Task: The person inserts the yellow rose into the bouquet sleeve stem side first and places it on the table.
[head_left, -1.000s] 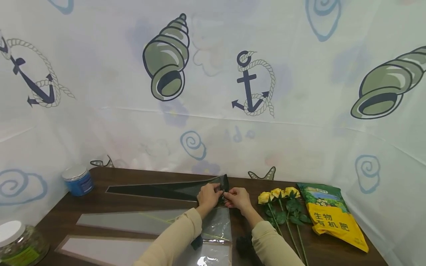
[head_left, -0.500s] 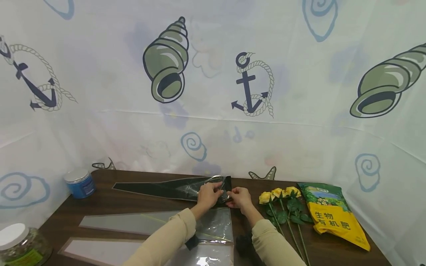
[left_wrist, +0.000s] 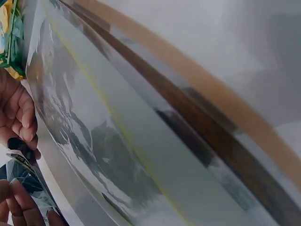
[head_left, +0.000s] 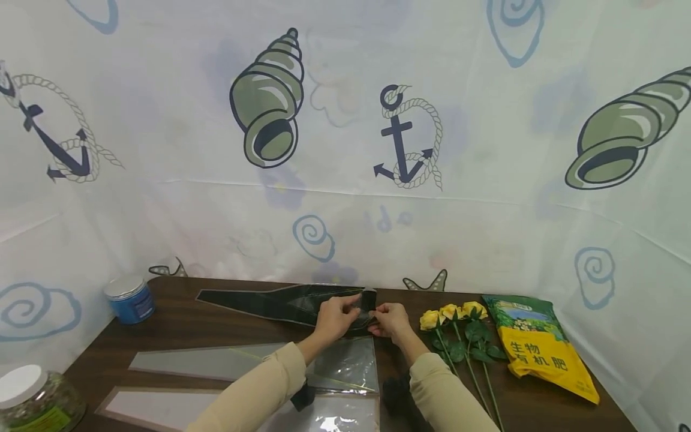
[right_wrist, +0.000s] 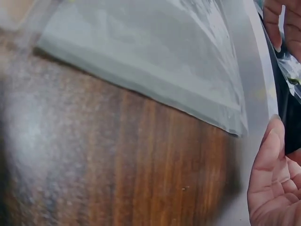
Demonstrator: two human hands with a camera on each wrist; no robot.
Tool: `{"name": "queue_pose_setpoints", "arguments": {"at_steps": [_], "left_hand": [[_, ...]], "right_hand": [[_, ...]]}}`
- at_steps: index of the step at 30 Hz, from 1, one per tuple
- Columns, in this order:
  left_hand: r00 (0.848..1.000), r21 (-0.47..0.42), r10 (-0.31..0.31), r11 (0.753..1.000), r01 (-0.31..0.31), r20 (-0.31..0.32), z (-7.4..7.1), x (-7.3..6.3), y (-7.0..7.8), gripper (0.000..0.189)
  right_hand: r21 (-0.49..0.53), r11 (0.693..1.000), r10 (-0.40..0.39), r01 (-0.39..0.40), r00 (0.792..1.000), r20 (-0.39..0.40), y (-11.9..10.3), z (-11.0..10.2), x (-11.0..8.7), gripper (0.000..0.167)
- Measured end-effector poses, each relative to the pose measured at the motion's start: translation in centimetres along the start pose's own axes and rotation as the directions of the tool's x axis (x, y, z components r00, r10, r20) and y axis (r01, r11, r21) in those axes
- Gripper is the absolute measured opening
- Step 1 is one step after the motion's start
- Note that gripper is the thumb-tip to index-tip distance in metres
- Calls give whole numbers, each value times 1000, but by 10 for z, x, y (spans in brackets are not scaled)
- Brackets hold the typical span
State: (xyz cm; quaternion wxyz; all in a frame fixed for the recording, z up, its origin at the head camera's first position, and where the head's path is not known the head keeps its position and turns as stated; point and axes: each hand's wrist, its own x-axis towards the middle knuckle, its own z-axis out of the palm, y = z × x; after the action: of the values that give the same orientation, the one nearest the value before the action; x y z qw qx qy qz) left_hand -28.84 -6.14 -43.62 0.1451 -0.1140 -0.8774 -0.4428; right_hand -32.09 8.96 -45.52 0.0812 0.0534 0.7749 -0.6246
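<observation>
In the head view, a long black tapered flower sleeve [head_left: 270, 303] with clear shiny film lies toward the table's back edge, its narrow tip pointing left. My left hand [head_left: 333, 319] pinches the film near the wide end. At the right-hand edge, my right hand [head_left: 391, 320] grips the sleeve between thumb and fingers. The right wrist view shows the right thumb [right_wrist: 273, 136] along the black edge. Closer to me are a grey sleeve [head_left: 205, 361] and a white one with a pinkish border [head_left: 162, 403], both partly covered by my left forearm.
Several yellow roses [head_left: 452, 313] with long stems lie right of my right hand. Beyond them is a yellow and green fertilizer bag [head_left: 545, 354]. On the left stand a blue jar [head_left: 131, 301] and a clear jar with a white lid [head_left: 40, 402]. A patterned curtain backs the table.
The black sleeve's narrow tip has shifted right, and its wide end now lies lower and flatter. Its lower edge bows out more. Both hands keep their grip near the wide end.
</observation>
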Motion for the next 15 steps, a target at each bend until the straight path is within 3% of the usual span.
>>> {"name": "queue_pose_setpoints", "arguments": {"at_steps": [3,7,12,15], "left_hand": [[1000,-42,5,999,-4,19,9,0,3,34],[1000,-24,3,1000,-3,19,13,4,3,32],[999,47,-29,998,30,-28,-6,11,0,32],[999,60,-47,997,48,-7,-8,13,0,32]], "right_hand": [[12,1000,21,-21,1000,-5,5,-12,-3,15],[55,998,29,-30,999,26,8,-23,-8,19],[113,992,-58,46,993,105,-8,-38,-22,26],[94,988,-127,120,990,65,-13,-71,-44,29]]}}
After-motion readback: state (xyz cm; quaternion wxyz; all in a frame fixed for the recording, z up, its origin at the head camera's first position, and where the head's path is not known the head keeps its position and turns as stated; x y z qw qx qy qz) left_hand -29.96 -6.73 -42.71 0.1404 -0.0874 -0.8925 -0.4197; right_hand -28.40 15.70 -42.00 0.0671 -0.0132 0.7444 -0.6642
